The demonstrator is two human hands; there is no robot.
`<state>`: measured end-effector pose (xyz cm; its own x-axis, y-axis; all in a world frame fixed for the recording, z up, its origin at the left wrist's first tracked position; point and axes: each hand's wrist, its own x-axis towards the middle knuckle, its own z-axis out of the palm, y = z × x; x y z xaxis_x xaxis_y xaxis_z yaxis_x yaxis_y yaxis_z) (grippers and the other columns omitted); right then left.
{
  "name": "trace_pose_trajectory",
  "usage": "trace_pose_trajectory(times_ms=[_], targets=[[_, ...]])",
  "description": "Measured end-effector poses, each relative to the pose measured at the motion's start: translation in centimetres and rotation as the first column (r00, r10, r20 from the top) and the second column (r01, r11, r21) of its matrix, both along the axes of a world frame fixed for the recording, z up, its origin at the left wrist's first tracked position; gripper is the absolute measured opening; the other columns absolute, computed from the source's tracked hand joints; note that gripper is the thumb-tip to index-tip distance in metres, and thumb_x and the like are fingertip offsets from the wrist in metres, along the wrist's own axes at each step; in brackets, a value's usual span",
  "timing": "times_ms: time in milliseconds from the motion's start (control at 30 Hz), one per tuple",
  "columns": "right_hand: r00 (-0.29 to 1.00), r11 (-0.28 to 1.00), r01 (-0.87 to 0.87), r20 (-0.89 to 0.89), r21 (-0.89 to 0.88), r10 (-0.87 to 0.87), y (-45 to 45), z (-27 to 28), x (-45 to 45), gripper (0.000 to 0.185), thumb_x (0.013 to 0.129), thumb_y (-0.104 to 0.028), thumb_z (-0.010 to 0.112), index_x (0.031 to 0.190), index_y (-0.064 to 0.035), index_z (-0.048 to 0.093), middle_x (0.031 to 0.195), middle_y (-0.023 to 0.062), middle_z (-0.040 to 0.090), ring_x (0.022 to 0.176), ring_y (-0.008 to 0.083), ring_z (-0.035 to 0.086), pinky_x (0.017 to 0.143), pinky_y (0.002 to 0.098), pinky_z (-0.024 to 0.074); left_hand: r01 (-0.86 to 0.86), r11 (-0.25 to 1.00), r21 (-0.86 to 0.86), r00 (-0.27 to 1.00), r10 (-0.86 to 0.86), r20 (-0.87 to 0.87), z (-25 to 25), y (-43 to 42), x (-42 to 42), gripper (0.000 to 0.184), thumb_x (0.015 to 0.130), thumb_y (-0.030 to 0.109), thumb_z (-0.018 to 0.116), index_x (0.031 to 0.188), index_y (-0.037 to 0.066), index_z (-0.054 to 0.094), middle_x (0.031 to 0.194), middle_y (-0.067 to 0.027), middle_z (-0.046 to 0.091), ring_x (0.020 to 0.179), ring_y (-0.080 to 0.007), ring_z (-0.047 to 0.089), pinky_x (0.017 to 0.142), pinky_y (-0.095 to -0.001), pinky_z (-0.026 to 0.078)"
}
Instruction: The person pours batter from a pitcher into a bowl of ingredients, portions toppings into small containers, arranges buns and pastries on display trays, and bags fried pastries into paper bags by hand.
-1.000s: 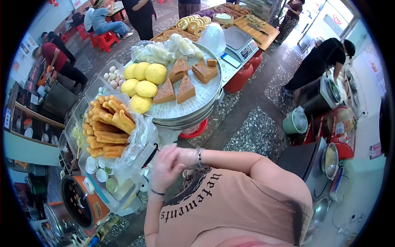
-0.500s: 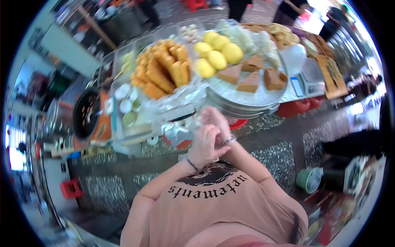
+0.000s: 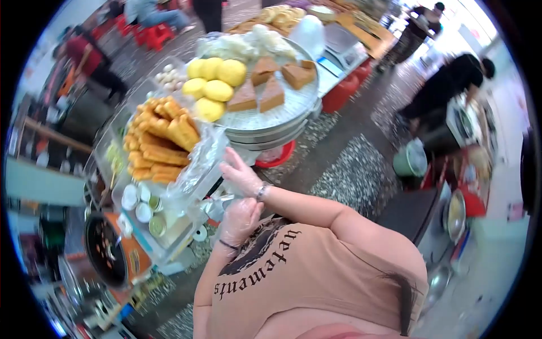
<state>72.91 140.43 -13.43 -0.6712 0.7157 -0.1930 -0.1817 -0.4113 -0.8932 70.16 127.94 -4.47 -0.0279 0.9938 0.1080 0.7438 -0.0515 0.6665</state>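
My left hand (image 3: 240, 219), in a clear plastic glove, has its fingers curled close to my right wrist; what they pinch, if anything, is hidden. My right hand (image 3: 243, 176) has its fingers stretched out beside the crumpled clear plastic (image 3: 206, 150) and holds nothing I can see. A silvery bracelet (image 3: 262, 191) circles the right wrist. Fried dough sticks (image 3: 164, 141) are piled just beyond my hands. Farther off, yellow buns (image 3: 217, 90) and brown cake wedges (image 3: 272, 95) sit on a round metal steamer tray (image 3: 296, 110).
Lidded cups (image 3: 144, 212) stand left of my hands, and a black pan (image 3: 106, 248) on an orange stove lies farther left. Below the steamer is a red basin (image 3: 276, 155). On the right are a green bucket (image 3: 410, 158) and a bending person (image 3: 446, 85).
My view has turned right, so the food stall sits farther left. My hands have drawn apart: the left has moved off the right wrist towards my body, its fingers curled.
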Motion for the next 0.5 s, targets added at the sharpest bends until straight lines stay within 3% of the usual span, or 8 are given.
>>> trace_pose_trajectory(times_ms=[100, 167, 200, 267, 333, 500], targets=[[0.995, 0.996, 0.069, 0.068, 0.051, -0.072, 0.1, 1.8, 0.6, 0.076, 0.092, -0.025, 0.061, 0.152, -0.0117, 0.016, 0.146, 0.0137, 0.034, 0.117, 0.0189, 0.046, 0.095, 0.033, 0.0429, 0.125, 0.992, 0.001, 0.99, -0.125, 0.07, 0.4, 0.0, -1.4, 0.025, 0.09, 0.021, 0.057, 0.073, 0.003, 0.053, 0.071, -0.0186, 0.056, 0.069, -0.0378, 0.056, 0.062, -0.0463, 0.044], [0.988, 0.979, 0.154, -0.004, -0.136, -0.156, 0.0, 3.8, 1.7, 0.076, 0.093, -0.024, 0.06, 0.152, -0.0106, 0.015, 0.146, 0.0141, 0.034, 0.118, 0.0194, 0.045, 0.098, 0.0328, 0.0403, 0.208, 0.978, -0.015, 0.973, -0.206, 0.108, 0.7, 0.4, -2.0, 0.023, 0.09, 0.02, 0.057, 0.075, 0.002, 0.054, 0.073, -0.0192, 0.056, 0.07, -0.0388, 0.056, 0.064, -0.0468, 0.044], [0.984, 0.975, 0.174, -0.001, -0.135, -0.176, 0.2, 3.6, 2.3, 0.076, 0.093, -0.024, 0.06, 0.152, -0.0106, 0.015, 0.146, 0.0141, 0.034, 0.118, 0.0194, 0.045, 0.098, 0.0328, 0.0403, 0.228, 0.974, -0.014, 0.968, -0.225, 0.111, 0.5, 0.7, -2.1, 0.023, 0.09, 0.02, 0.057, 0.075, 0.002, 0.054, 0.073, -0.0192, 0.056, 0.07, -0.0388, 0.056, 0.064, -0.0468, 0.044], [0.965, 0.965, 0.251, 0.06, 0.071, -0.255, 0.5, 3.1, 3.4, 0.076, 0.093, -0.023, 0.06, 0.152, -0.011, 0.014, 0.148, 0.015, 0.032, 0.12, 0.0206, 0.044, 0.1, 0.0343, 0.0388, 0.34, 0.939, -0.057, 0.93, -0.326, 0.171, -0.1, 1.5, -1.9, 0.023, 0.091, 0.02, 0.056, 0.076, 0.002, 0.054, 0.074, -0.0192, 0.056, 0.071, -0.0389, 0.057, 0.064, -0.046, 0.045], [0.956, 0.958, 0.286, 0.054, 0.023, -0.287, 0.8, 2.8, 4.9, 0.079, 0.092, -0.02, 0.06, 0.151, -0.0065, 0.011, 0.147, 0.0195, 0.034, 0.123, 0.0266, 0.047, 0.102, 0.0354, 0.0395, 0.394, 0.918, -0.049, 0.908, -0.38, 0.178, -0.7, 2.2, -1.6, 0.024, 0.09, 0.021, 0.058, 0.077, 0.001, 0.056, 0.074, -0.0188, 0.057, 0.07, -0.0385, 0.057, 0.064, -0.0464, 0.046], [0.925, 0.929, 0.369, 0.109, -0.034, -0.363, 1.7, 2.3, 7.8, 0.077, 0.091, -0.016, 0.058, 0.151, -0.005, 0.011, 0.145, 0.0199, 0.034, 0.111, 0.0233, 0.053, 0.092, 0.0356, 0.0469, 0.502, 0.864, -0.043, 0.853, -0.487, 0.187, -0.8, 4.6, -0.6, 0.024, 0.092, 0.023, 0.056, 0.078, 0.003, 0.055, 0.076, -0.0181, 0.059, 0.072, -0.0376, 0.059, 0.064, -0.0434, 0.048]])
